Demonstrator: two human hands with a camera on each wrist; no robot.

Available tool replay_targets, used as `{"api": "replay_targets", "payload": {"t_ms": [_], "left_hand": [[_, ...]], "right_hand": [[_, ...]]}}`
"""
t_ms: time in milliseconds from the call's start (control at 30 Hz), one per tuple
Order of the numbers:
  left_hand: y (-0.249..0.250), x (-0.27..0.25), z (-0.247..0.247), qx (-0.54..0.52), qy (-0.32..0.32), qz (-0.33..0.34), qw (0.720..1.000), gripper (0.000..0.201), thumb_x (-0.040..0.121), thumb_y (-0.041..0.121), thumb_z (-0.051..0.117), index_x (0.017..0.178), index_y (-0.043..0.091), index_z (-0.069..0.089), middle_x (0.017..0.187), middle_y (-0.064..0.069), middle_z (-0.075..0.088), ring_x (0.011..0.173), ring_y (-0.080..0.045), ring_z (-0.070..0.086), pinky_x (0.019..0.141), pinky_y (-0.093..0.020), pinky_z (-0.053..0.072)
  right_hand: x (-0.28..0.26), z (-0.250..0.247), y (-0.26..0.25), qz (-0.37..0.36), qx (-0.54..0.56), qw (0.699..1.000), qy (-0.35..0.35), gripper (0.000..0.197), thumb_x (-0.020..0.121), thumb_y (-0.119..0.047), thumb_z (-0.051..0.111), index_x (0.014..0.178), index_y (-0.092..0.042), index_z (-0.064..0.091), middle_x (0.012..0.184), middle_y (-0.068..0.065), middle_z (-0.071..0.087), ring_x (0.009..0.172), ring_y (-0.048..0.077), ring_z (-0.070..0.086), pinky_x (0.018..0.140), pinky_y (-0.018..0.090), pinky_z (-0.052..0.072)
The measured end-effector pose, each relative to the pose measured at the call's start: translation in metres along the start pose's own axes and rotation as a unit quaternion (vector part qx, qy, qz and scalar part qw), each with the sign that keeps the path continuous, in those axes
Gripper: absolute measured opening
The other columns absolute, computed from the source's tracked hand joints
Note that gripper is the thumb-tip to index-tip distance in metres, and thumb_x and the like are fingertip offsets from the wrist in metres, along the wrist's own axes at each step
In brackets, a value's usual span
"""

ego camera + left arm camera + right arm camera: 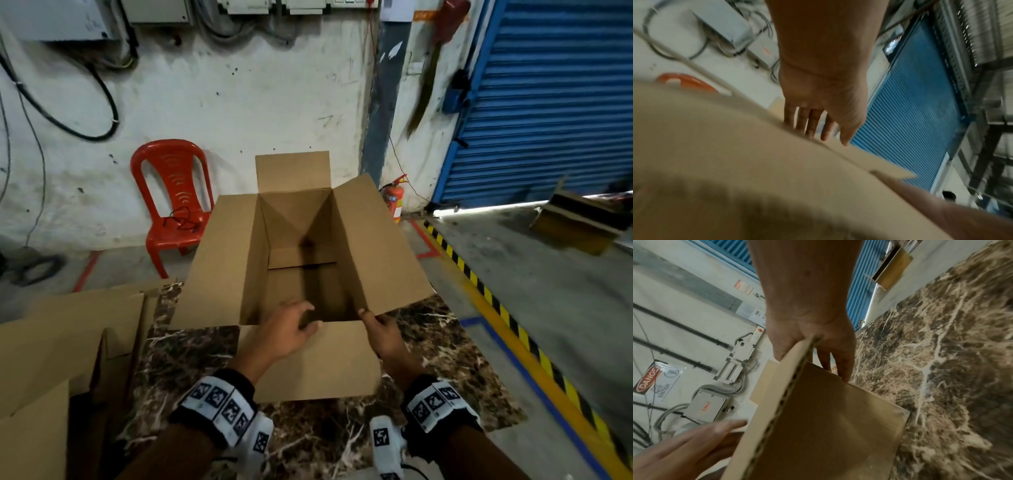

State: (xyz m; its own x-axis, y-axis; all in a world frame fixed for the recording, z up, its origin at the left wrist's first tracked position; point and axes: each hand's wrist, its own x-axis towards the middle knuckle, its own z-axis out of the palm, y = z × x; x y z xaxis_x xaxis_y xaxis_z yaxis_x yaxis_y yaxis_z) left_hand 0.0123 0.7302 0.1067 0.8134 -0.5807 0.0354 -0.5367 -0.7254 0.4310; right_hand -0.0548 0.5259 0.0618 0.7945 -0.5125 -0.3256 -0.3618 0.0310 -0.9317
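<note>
A cardboard box [346,246] stands open on the marble-pattern table [445,359], and all 4 of its flaps are turned outward. The inside of the box shows only its own bottom flaps. The near flap [308,363] lies toward the person, low over the table.

The right hand [380,334] grips this near flap at its right edge, close to the corner where the right flap [376,246] begins. In the right wrist view the right hand [812,340] has the thumb on 1 side of the cardboard and the fingers on the other side, so the edge is pinched between them.

The left hand [287,329] rests on the fold of the near flap, at the front rim of the opening. It holds nothing; the fingers are loose and a little bent, and in the left wrist view the left hand [824,100] has them nearly straight and slightly spread, with the tips behind the cardboard edge.

Flat cardboard sheets [68,335] lie at the left of the table. Behind the box a red plastic chair [171,205] stands by the wall, a fire extinguisher [394,202] is in the corner, and a blue shutter [548,102] is at the right.
</note>
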Motion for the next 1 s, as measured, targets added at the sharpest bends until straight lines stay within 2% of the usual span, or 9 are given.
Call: {"api": "replay_targets", "payload": {"t_ms": [67,133,333,467,633,733,833,900,1000], "left_hand": [[0.004,0.002,0.023,0.08,-0.003,0.025,0.996,0.04,0.094,0.061,0.035,0.106,0.032,0.061,0.104,0.011,0.065,0.096,-0.014,0.062,0.076,-0.03,0.044],[0.005,0.001,0.032,0.134,0.015,0.022,0.991,0.05,0.094,0.063,0.024,0.097,0.029,0.06,0.093,0.009,0.066,0.088,-0.016,0.062,0.076,-0.033,0.042],[0.04,0.015,0.03,0.025,-0.048,0.082,0.995,0.027,0.096,0.026,0.039,0.11,0.02,0.061,0.109,-0.002,0.064,0.1,-0.023,0.061,0.081,-0.04,0.052],[0.077,0.028,0.036,0.044,-0.092,-0.015,0.995,0.045,0.091,0.058,0.044,0.082,0.017,0.06,0.085,-0.002,0.066,0.074,-0.022,0.061,0.068,-0.034,0.05],[0.095,0.038,0.038,0.084,-0.06,-0.088,0.991,0.02,0.092,0.037,0.055,0.084,0.02,0.062,0.086,-0.001,0.066,0.079,-0.02,0.062,0.068,-0.032,0.047],[0.094,0.051,0.017,0.039,0.009,-0.116,0.992,0.028,0.093,0.03,0.052,0.068,0.018,0.056,0.076,0.0,0.063,0.078,-0.021,0.063,0.075,-0.035,0.051],[0.086,0.067,-0.022,-0.062,0.054,-0.146,0.986,0.026,0.092,0.029,0.056,0.075,0.012,0.067,0.078,-0.004,0.069,0.078,-0.022,0.065,0.076,-0.036,0.053],[0.082,0.071,-0.054,-0.221,0.134,-0.153,0.954,0.022,0.087,0.022,0.063,0.074,0.005,0.07,0.075,-0.009,0.069,0.071,-0.022,0.064,0.073,-0.038,0.051],[0.077,0.064,-0.094,-0.412,0.264,-0.161,0.857,0.02,0.081,0.009,0.066,0.064,-0.002,0.064,0.062,-0.015,0.061,0.057,-0.021,0.058,0.058,-0.032,0.045]], "right_hand": [[-0.007,-0.001,-0.002,-0.003,-0.006,1.0,0.007,0.054,0.082,-0.061,0.062,0.091,-0.008,0.071,0.092,0.005,0.075,0.093,0.025,0.069,0.094,0.047,0.053],[-0.014,-0.003,-0.007,0.02,-0.013,1.0,-0.005,0.059,0.089,-0.067,0.051,0.104,-0.012,0.067,0.105,0.003,0.071,0.101,0.021,0.065,0.096,0.04,0.051],[-0.013,-0.011,-0.016,0.087,0.134,0.982,-0.098,0.09,0.084,-0.083,0.021,0.134,-0.016,0.053,0.122,0.011,0.065,0.111,0.027,0.061,0.096,0.043,0.049],[-0.011,-0.013,-0.032,0.072,0.203,0.975,-0.055,0.105,0.073,-0.091,0.037,0.147,-0.016,0.041,0.144,0.015,0.051,0.126,0.033,0.053,0.107,0.054,0.042],[-0.005,-0.041,-0.049,0.022,0.206,0.974,-0.094,0.074,0.086,-0.073,0.031,0.13,-0.018,0.054,0.123,0.009,0.065,0.112,0.03,0.062,0.083,0.039,0.051],[0.007,-0.064,-0.053,-0.009,0.19,0.976,-0.104,0.077,0.078,-0.075,0.028,0.119,-0.017,0.057,0.114,0.013,0.07,0.108,0.031,0.066,0.093,0.045,0.05],[0.022,-0.075,-0.054,-0.042,0.155,0.984,-0.079,0.059,0.09,-0.062,0.043,0.116,-0.014,0.067,0.117,0.011,0.07,0.104,0.026,0.067,0.09,0.044,0.054],[0.031,-0.079,-0.054,-0.07,0.093,0.993,-0.032,0.041,0.097,-0.044,0.054,0.118,-0.012,0.068,0.116,0.009,0.07,0.097,0.02,0.067,0.076,0.031,0.056],[0.033,-0.076,-0.061,-0.086,0.082,0.993,-0.021,0.032,0.1,-0.039,0.05,0.111,-0.017,0.07,0.107,0.003,0.072,0.09,0.013,0.064,0.073,0.025,0.048]]}}
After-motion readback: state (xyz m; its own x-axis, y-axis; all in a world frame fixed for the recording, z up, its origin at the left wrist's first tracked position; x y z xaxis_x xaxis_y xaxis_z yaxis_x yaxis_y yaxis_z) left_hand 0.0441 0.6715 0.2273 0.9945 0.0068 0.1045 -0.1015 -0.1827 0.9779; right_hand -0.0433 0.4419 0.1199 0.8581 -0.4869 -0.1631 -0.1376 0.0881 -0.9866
